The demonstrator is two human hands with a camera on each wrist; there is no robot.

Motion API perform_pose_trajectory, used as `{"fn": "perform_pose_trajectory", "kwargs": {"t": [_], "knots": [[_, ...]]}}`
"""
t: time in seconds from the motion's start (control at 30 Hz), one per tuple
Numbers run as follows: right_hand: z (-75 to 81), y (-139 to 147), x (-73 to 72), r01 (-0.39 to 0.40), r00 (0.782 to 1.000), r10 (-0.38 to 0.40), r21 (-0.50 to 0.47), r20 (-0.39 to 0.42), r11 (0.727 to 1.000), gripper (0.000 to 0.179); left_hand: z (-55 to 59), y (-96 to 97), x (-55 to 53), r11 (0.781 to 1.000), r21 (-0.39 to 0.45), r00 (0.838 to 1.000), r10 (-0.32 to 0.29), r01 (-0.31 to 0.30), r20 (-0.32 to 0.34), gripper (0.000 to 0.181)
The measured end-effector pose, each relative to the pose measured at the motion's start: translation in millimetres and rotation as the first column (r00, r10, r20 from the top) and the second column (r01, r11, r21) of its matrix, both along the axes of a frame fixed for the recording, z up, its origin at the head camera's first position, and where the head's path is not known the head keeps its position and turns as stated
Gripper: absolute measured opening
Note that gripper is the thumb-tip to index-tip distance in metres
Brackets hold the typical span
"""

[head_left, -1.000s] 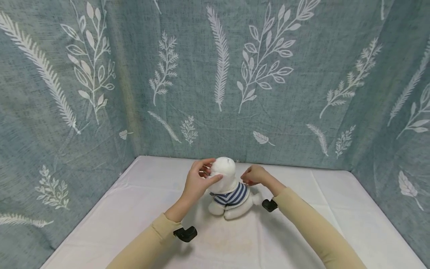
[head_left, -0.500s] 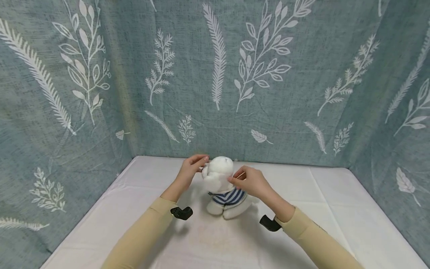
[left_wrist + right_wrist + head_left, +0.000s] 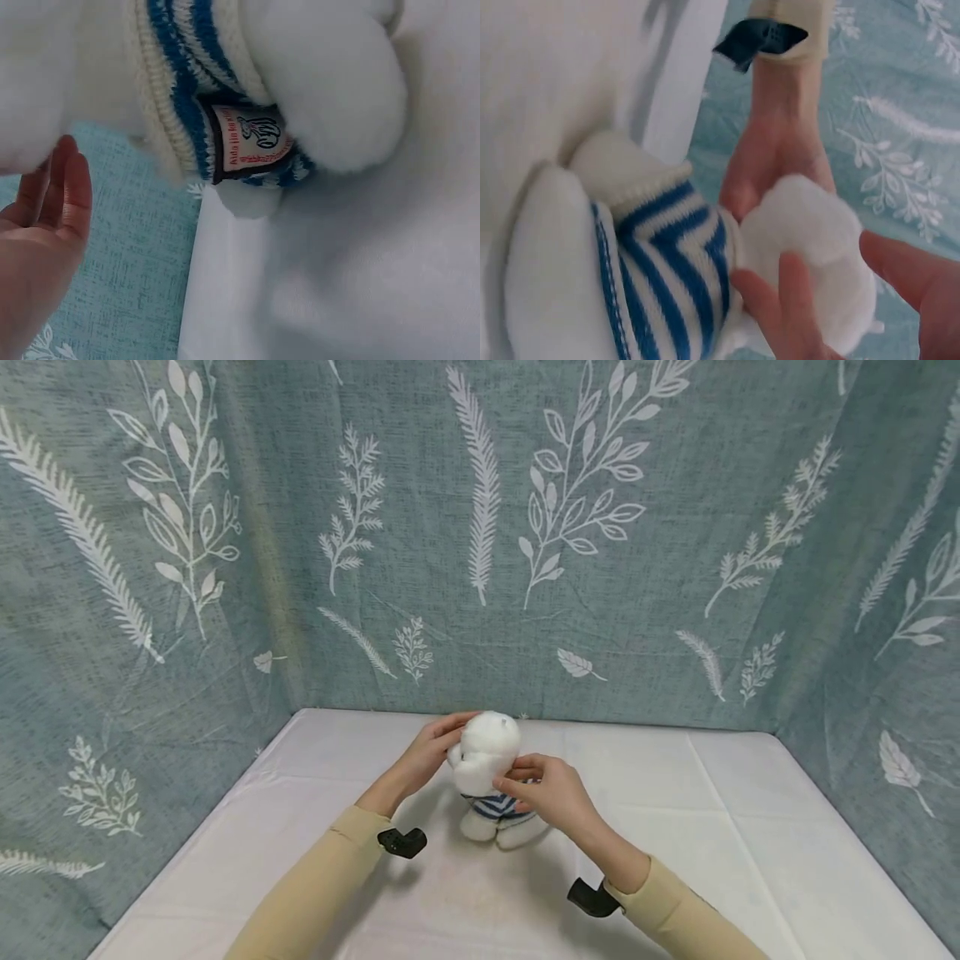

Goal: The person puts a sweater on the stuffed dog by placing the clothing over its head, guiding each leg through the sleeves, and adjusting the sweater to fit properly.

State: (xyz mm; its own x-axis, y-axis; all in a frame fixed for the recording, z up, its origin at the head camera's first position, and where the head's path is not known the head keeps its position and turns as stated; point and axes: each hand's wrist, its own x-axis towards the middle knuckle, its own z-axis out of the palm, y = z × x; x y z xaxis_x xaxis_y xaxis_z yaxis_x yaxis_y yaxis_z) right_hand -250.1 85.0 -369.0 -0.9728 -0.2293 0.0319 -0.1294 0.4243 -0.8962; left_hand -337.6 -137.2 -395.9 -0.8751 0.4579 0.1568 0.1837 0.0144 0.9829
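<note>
A white plush animal (image 3: 491,739) sits upright on the white table, its snout turned toward the front left. It wears a blue-and-white striped knit sweater (image 3: 667,277), which has a printed label (image 3: 251,139) on its side. My left hand (image 3: 429,756) rests its fairly straight fingers on the left and far side of the plush head; the head hides some fingertips. On the other side, my right hand (image 3: 555,797) touches the toy around the neck and cheek. In the right wrist view its thumb and fingers (image 3: 795,300) are spread apart near the head.
The white cloth-covered table (image 3: 675,843) surrounds the toy. Blue-green curtains (image 3: 660,577) with white leaf prints enclose it at the back and sides. Black wrist-worn devices (image 3: 402,842) sit under both beige sleeves.
My left hand has shifted from the front of the plush head to its left side. My right hand has come forward from behind the toy to its neck. The snout shows more now.
</note>
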Motion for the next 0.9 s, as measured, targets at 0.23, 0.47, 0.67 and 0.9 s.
{"fn": "perform_pose_trajectory", "kwargs": {"t": [0.23,0.47,0.67,0.9], "knots": [[-1.4,8.3,-1.1,0.106,0.994,-0.105,0.047,-0.034,0.993,0.066,2.8,1.4,5.5,0.996,-0.074,0.996,-0.064,0.059,-0.058,0.047],[-2.8,26.3,-6.8,0.122,0.993,-0.121,0.057,-0.013,0.991,0.081,6.1,20.5,19.1,0.986,-0.157,0.989,0.041,-0.064,-0.145,0.038],[-9.8,42.5,-10.3,0.115,0.993,-0.115,-0.014,-0.016,0.993,0.074,5.2,41.9,32.4,0.962,-0.194,0.964,0.146,-0.190,-0.220,0.031],[-18.0,59.1,-16.1,0.076,0.994,-0.083,-0.093,-0.075,0.993,0.063,7.5,47.4,34.3,0.964,-0.161,0.959,0.175,-0.213,-0.224,0.032]]}}
